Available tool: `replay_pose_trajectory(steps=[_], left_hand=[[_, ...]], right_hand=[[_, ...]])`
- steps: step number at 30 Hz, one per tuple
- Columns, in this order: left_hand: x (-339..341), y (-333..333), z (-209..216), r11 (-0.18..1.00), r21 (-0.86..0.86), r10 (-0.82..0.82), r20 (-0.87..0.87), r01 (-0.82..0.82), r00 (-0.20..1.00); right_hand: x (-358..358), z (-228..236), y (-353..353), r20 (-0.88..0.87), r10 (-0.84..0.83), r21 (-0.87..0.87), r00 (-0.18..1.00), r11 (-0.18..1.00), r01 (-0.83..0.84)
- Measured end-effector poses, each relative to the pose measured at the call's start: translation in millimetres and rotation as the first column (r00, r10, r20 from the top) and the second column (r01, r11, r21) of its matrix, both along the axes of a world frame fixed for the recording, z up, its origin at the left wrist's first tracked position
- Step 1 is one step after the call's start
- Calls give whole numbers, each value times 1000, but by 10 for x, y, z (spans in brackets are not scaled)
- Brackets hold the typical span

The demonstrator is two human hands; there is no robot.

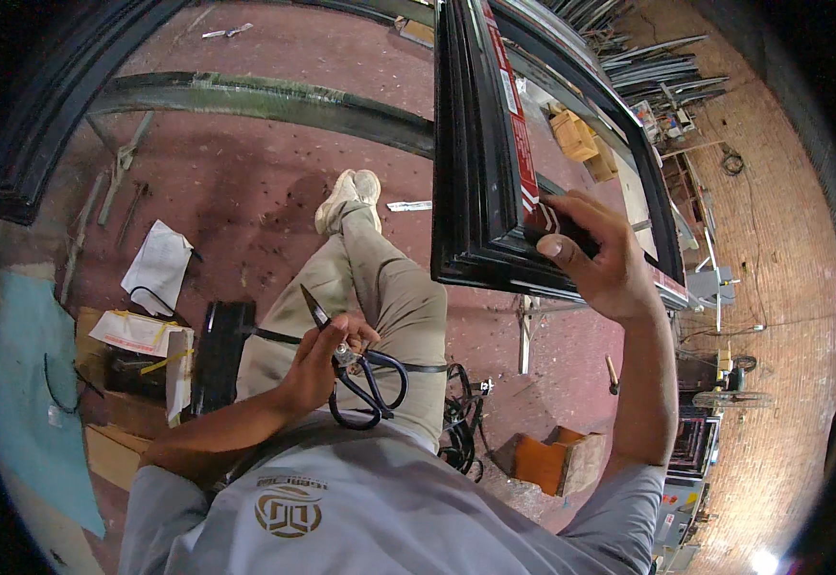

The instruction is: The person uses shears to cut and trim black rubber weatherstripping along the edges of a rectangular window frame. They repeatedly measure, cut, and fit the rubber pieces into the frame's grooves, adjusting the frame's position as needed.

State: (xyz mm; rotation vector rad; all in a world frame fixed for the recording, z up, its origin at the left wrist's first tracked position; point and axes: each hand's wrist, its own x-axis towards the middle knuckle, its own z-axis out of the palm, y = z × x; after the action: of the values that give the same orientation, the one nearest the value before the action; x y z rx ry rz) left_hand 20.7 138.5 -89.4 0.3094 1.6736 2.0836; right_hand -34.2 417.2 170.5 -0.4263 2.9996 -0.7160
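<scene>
A pair of scissors (368, 387) with dark loop handles is in my left hand (334, 347), in front of my lap. Its blade points up and to the left, past my closed fingers. At the upper right, my right hand (598, 251) grips the near corner of a black window frame (480, 230), thumb on its face, the other fingers over the edge and partly hidden. Red printed tape (514, 125) runs along one side of the frame. Across my thighs passes a thin black strip (428, 368), partly hidden behind my left hand.
A dark rail (245, 100) spans the floor ahead. Left of me stand an open cardboard box (180, 374) and a white sheet (159, 264). To the right are tangled black strips (464, 422) and an orange-brown box (545, 462). Metal lengths (662, 72) lie by a brick wall.
</scene>
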Motion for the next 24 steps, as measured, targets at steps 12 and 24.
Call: replay_pose_trajectory(steps=[12,24], left_hand=[[-12,-16,-83,975,194,37,344,-110,938],[0,-56,-239,962,189,93,452,-198,887]], right_hand=[[37,-57,301,-67,18,-25,998,1000,-19],[114,-74,556,-146,-37,8,989,999,39]])
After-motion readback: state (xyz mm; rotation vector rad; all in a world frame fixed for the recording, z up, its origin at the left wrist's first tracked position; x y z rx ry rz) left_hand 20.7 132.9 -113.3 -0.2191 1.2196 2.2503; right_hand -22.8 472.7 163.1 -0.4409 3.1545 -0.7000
